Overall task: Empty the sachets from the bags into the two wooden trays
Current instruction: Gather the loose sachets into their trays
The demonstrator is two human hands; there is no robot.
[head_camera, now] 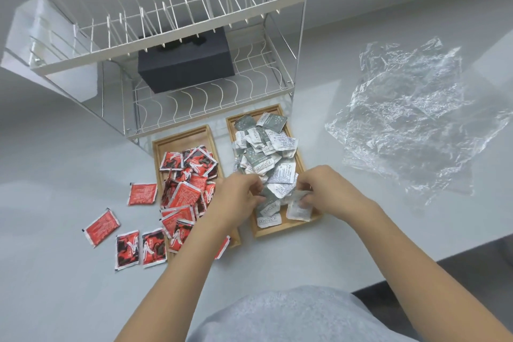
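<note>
Left hand (238, 197) pinched grey sachets (263, 158) over the right wooden tray (301, 158); right hand (319, 189) pinched a white one. Red sachets (188, 189) overfilled the left wooden tray (156, 147), several strays (125, 233) on the counter. Levelling piles inward suited best; open room lay rightward, toward the empty bags (402, 125).

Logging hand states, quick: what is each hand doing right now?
Left hand: fingers curled over the grey-and-white paper sachets in the right wooden tray; grip cannot be told.
Right hand: pinching one white sachet.
</note>
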